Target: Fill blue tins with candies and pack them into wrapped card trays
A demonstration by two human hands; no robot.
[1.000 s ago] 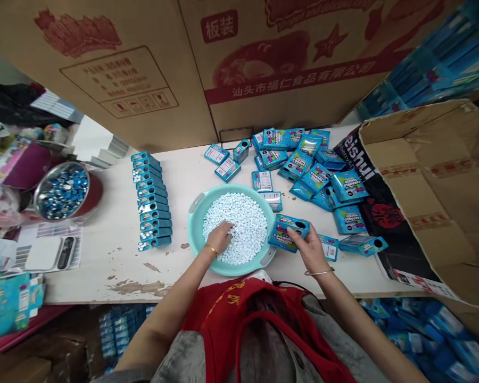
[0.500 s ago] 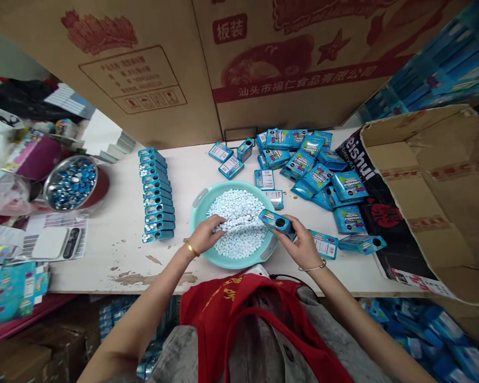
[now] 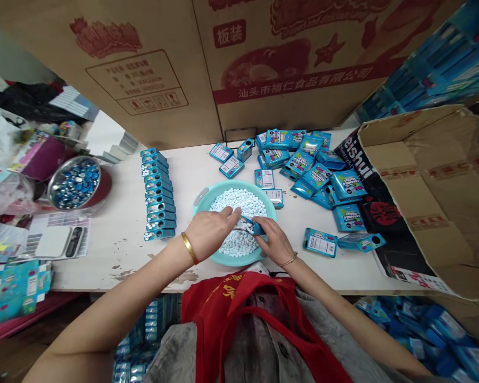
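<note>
A light green basin (image 3: 203, 203) full of small pale blue-white candies (image 3: 239, 199) stands in front of me. Over it my right hand (image 3: 275, 240) grips a small blue candy box (image 3: 257, 227), which is tilted with its holed end toward my left hand. My left hand (image 3: 212, 233), palm down with its fingers closed together, is at that end of the box. White candies show below its fingertips, at the box's end; the inside of the hand is hidden.
A row of upright blue boxes (image 3: 159, 207) stands left of the basin. More boxes (image 3: 303, 162) lie heaped at the right, beside an open carton (image 3: 395, 154). A metal bowl (image 3: 106, 183) of shiny blue pieces and a white scale (image 3: 51, 242) are far left. Large cartons (image 3: 155, 64) wall the back.
My left hand has lifted from the candies and moved right to the box's end. My right hand has brought the box left and over the basin's middle, turning it toward the left hand.
</note>
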